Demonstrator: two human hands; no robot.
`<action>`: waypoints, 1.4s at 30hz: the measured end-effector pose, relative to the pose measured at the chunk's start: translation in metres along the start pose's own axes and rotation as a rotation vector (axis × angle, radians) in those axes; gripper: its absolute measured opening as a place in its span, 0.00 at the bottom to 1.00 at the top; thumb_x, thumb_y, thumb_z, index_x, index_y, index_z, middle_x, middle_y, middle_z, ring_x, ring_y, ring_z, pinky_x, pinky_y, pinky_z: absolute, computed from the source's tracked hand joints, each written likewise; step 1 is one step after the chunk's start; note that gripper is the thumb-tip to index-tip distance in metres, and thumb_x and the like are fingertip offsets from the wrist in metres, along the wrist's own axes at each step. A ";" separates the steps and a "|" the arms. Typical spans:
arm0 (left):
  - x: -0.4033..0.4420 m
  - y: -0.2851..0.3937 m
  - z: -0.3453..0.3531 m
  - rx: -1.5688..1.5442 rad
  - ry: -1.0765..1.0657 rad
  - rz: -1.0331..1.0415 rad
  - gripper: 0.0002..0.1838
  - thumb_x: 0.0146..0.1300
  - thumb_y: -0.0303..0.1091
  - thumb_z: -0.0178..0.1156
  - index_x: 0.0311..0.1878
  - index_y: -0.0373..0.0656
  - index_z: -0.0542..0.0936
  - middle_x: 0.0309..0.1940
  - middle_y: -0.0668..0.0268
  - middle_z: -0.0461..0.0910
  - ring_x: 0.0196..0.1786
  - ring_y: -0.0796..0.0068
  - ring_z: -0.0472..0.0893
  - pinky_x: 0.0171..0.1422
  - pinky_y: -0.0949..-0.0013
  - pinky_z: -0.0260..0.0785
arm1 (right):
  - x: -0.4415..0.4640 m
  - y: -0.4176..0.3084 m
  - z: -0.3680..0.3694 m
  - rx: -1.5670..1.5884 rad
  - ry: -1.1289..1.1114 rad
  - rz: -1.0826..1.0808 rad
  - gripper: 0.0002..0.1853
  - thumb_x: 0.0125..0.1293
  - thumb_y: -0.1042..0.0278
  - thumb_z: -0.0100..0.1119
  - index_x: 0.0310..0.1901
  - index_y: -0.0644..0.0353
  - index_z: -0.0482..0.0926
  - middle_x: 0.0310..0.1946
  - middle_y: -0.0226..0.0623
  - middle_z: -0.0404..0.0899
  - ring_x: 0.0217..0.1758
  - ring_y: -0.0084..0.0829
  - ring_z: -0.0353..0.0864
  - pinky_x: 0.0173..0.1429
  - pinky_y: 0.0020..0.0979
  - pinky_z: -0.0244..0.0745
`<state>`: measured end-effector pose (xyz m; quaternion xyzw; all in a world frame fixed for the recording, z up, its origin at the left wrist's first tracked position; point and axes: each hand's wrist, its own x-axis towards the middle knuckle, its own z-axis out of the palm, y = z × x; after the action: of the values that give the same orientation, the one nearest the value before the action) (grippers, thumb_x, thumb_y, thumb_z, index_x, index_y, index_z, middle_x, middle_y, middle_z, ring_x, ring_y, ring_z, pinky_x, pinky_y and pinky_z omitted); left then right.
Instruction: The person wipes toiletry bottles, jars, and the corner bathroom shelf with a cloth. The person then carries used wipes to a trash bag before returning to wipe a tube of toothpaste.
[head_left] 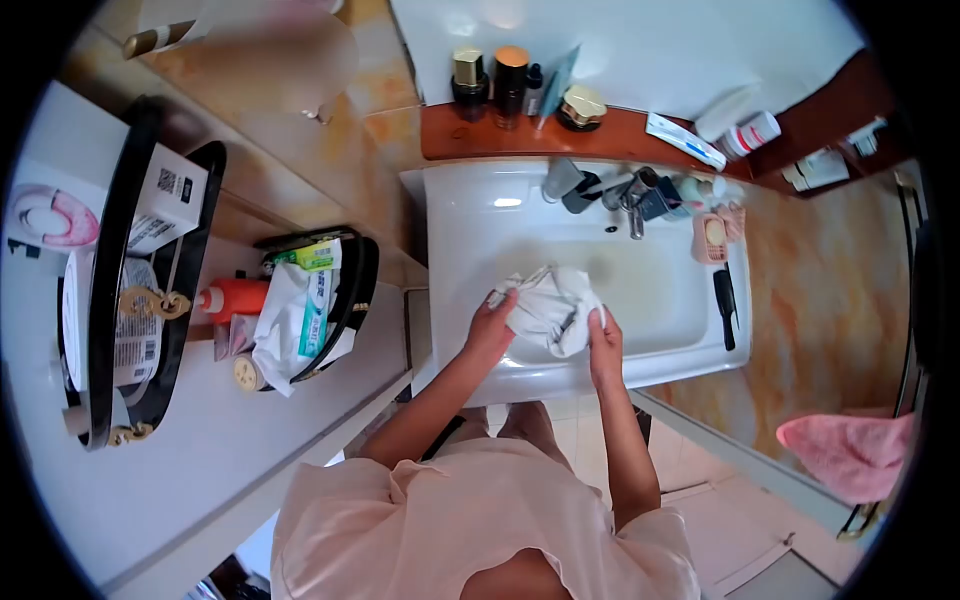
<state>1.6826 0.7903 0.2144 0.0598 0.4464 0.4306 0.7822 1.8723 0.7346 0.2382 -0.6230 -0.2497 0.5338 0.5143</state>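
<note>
Pretty decent room over the sink [450, 250] to the left of the left hand [489, 328], same again right of the right hand [606, 347]; blocked straight between the two by the bunched white cloth [548, 308]; way tighter at the back, thanks to the faucet [637, 215] and cups [562, 180]; narrowed along the right rim by a pink soap dish [711, 240] and long black tool [726, 305]; hemmed in behind by the wooden shelf [437, 145] with bottles [510, 85], plus a black rack [368, 285] further left.

No wording can be read with certainty. A square QR code [167, 181] is printed on a white box [188, 212] at left, above blurred small print [152, 233]; a teal-and-white packet [316, 312] bears characters too small to make out.
</note>
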 end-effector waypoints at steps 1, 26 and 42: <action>-0.004 0.004 -0.006 -0.079 -0.049 0.042 0.17 0.68 0.36 0.57 0.56 0.41 0.71 0.48 0.62 0.78 0.52 0.67 0.78 0.58 0.61 0.72 | 0.003 -0.008 0.003 0.176 0.019 0.022 0.18 0.72 0.57 0.51 0.56 0.60 0.73 0.43 0.27 0.79 0.44 0.19 0.75 0.49 0.24 0.71; -0.075 0.010 0.041 0.845 0.163 0.676 0.33 0.52 0.35 0.71 0.59 0.37 0.69 0.41 0.60 0.81 0.42 0.72 0.80 0.49 0.70 0.71 | 0.032 -0.074 0.041 -0.190 -0.496 -0.334 0.09 0.67 0.72 0.56 0.46 0.67 0.76 0.35 0.26 0.75 0.41 0.17 0.72 0.46 0.19 0.65; -0.085 0.006 0.038 0.571 -0.229 0.501 0.15 0.57 0.27 0.67 0.47 0.39 0.77 0.43 0.70 0.78 0.48 0.81 0.75 0.56 0.74 0.65 | -0.001 -0.138 0.039 0.179 -0.630 0.019 0.16 0.69 0.62 0.54 0.52 0.65 0.75 0.41 0.28 0.78 0.41 0.18 0.75 0.47 0.22 0.70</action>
<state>1.6874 0.7433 0.2952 0.4296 0.4295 0.4570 0.6497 1.8685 0.7964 0.3676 -0.3818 -0.3429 0.7250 0.4593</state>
